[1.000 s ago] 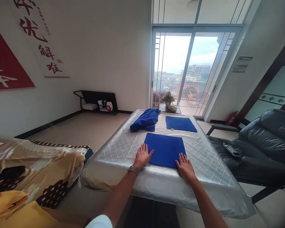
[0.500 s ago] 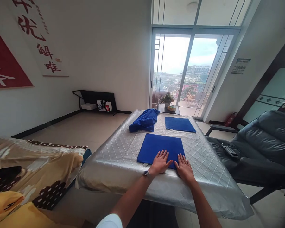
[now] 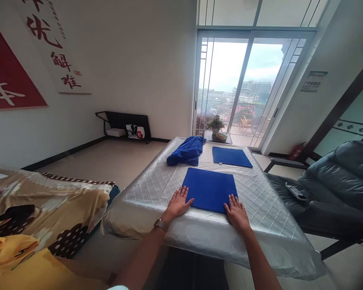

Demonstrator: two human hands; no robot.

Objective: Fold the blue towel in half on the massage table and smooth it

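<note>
Partly under right hand (image 3: pixel 236 213), blue towel (image 3: pixel 209 190)

A strip of silver table cover (image 3: pixel 148 205) lay open between the near towel (image 3: pixel 210 190) and the far towel (image 3: pixel 232 156), a bunched towel (image 3: pixel 186 151) blocking its left end.

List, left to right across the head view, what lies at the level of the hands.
tan-and-yellow patterned blanket → left hand → flat square blue cloth → right hand → dark grey leather recliner
</note>
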